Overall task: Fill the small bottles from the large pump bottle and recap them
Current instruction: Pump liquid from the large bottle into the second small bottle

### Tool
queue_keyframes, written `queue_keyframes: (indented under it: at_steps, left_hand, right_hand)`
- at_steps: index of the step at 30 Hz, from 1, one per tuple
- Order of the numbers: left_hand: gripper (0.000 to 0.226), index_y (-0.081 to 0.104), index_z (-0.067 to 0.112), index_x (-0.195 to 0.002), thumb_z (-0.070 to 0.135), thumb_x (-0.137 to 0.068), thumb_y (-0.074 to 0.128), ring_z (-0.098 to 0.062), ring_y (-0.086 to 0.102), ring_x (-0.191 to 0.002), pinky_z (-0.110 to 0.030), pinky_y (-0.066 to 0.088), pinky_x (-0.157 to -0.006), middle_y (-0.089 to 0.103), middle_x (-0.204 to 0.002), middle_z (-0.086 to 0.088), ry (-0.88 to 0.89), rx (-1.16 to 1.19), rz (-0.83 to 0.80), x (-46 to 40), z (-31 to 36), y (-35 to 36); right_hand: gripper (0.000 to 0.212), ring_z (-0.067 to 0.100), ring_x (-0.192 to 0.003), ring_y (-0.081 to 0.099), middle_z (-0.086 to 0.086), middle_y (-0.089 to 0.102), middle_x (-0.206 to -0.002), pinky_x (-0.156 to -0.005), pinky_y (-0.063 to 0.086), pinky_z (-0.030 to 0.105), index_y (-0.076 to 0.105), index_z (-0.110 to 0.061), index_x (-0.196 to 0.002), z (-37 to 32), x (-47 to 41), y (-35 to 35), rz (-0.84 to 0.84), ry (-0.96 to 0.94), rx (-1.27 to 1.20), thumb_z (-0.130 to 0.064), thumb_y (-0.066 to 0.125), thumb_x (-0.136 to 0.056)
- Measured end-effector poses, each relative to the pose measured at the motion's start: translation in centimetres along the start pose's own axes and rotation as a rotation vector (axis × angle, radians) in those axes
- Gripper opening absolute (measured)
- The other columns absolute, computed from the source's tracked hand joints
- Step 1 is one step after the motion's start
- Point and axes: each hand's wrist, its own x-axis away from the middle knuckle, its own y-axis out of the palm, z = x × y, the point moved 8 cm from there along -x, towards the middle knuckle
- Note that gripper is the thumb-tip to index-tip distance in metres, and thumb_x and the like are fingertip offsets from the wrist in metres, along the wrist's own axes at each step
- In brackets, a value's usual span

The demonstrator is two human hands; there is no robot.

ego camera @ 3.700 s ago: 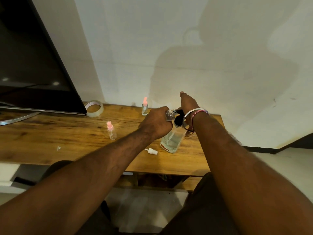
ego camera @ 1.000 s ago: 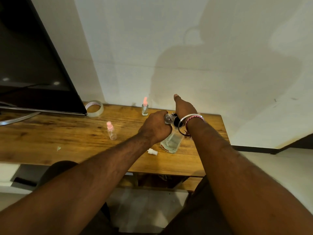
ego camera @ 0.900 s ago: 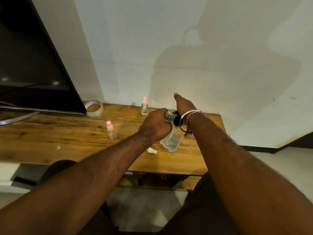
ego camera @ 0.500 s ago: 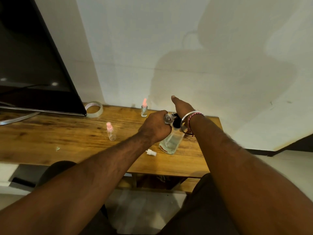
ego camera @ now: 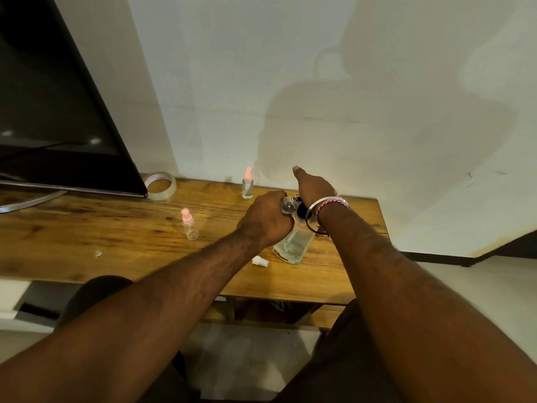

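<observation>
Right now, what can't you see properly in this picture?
- Small bottle in the left hand: head view, fingers hide its body and fill level.
- Pump head: the right hand covers it.
- Big bottle label: too blurred.
- TV: cut off by the frame's edge.

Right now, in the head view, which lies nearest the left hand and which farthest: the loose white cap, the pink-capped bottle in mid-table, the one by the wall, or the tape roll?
1. Loose white cap, just below the left hand.
2. Pink-capped bottle by the wall and mid-table pink-capped bottle: too close to call.
3. Tape roll, far left beside the screen.
</observation>
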Motion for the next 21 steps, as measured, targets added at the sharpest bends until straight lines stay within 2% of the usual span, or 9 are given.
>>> queue_keyframes:
  at_steps: [4,7,9,11,13,15,16,19,21]
  left_hand:
    - [0.02,0.057,0.022,-0.081,0.005,-0.086,0.066,-0.015,0.061,-0.073,-0.03,0.048,-0.06,0.063,-0.079,0.004,-0.006,-0.007,-0.009,0.0,-0.1,0.0]
    - [0.014,0.06,0.018,-0.085,0.005,-0.085,0.066,-0.017,0.062,-0.074,-0.032,0.053,-0.063,0.064,-0.081,0.002,-0.003,-0.013,-0.009,0.1,-0.1,0.0]
    - [0.017,0.058,0.02,-0.083,0.005,-0.086,0.065,-0.019,0.063,-0.075,-0.031,0.051,-0.063,0.064,-0.08,0.003,0.003,-0.003,-0.012,0.1,0.0,0.0]
    - [0.019,0.058,0.023,-0.081,0.006,-0.086,0.065,-0.02,0.065,-0.077,-0.031,0.052,-0.064,0.065,-0.08,0.005,0.014,0.013,-0.01,0.2,0.2,-0.2]
    - [0.018,0.06,0.024,-0.083,0.007,-0.085,0.065,-0.017,0.065,-0.079,-0.032,0.055,-0.067,0.067,-0.084,0.005,0.018,0.039,0.008,0.3,0.5,-0.6]
    - [0.014,0.06,0.022,-0.085,0.009,-0.086,0.066,-0.016,0.065,-0.079,-0.034,0.056,-0.068,0.067,-0.085,0.003,0.019,0.043,0.022,0.3,0.7,-0.9]
    - [0.013,0.06,0.021,-0.085,0.01,-0.087,0.067,-0.015,0.064,-0.079,-0.034,0.056,-0.069,0.067,-0.086,0.003,0.019,0.04,0.02,0.3,0.8,-0.9]
    - [0.014,0.061,0.021,-0.087,0.011,-0.088,0.07,-0.015,0.064,-0.08,-0.035,0.057,-0.07,0.065,-0.085,0.004,0.023,0.054,0.008,0.5,1.2,-0.9]
    - [0.015,0.06,0.022,-0.085,0.011,-0.088,0.071,-0.016,0.065,-0.081,-0.034,0.057,-0.071,0.065,-0.084,0.004,0.025,0.063,0.004,0.5,1.3,-0.8]
  right_hand:
    - [0.061,0.031,-0.097,0.057,0.014,0.065,-0.108,-0.085,0.04,0.035,0.064,-0.012,-0.09,0.1,0.1,-0.2,0.038,0.005,0.018,-0.061,0.031,-0.1]
    - [0.061,0.031,-0.095,0.058,0.013,0.066,-0.104,-0.085,0.042,0.037,0.062,-0.014,-0.082,0.2,0.1,-0.1,0.043,0.009,0.012,-0.063,0.03,-0.099]
    - [0.064,0.033,-0.1,0.059,0.015,0.067,-0.111,-0.088,0.043,0.039,0.066,-0.012,-0.088,0.2,0.1,-0.2,0.046,0.024,-0.007,-0.063,0.029,-0.099]
    - [0.066,0.034,-0.108,0.058,0.015,0.064,-0.119,-0.092,0.041,0.039,0.067,-0.009,-0.111,0.1,-0.1,-0.1,0.018,0.044,-0.057,-0.062,0.031,-0.1]
    - [0.063,0.029,-0.101,0.06,0.007,0.063,-0.113,-0.093,0.043,0.036,0.061,-0.014,-0.127,0.4,-0.2,0.1,-0.031,0.096,-0.237,-0.065,0.04,-0.097]
    - [0.059,0.026,-0.089,0.065,0.007,0.065,-0.105,-0.086,0.051,0.036,0.056,-0.02,-0.126,0.4,0.2,0.2,-0.089,0.162,-0.416,-0.067,0.049,-0.091]
    - [0.061,0.027,-0.089,0.066,0.009,0.065,-0.108,-0.084,0.052,0.037,0.055,-0.021,-0.126,0.5,0.3,0.3,-0.12,0.183,-0.46,-0.069,0.053,-0.088]
    - [0.073,0.03,-0.105,0.065,0.011,0.057,-0.135,-0.104,0.045,0.048,0.05,-0.023,-0.139,0.3,-0.3,0.3,-0.18,0.182,-0.469,-0.072,0.054,-0.085]
    - [0.07,0.028,-0.101,0.066,0.011,0.055,-0.138,-0.109,0.041,0.05,0.048,-0.026,-0.142,0.0,-0.2,0.0,-0.177,0.139,-0.436,-0.07,0.051,-0.088]
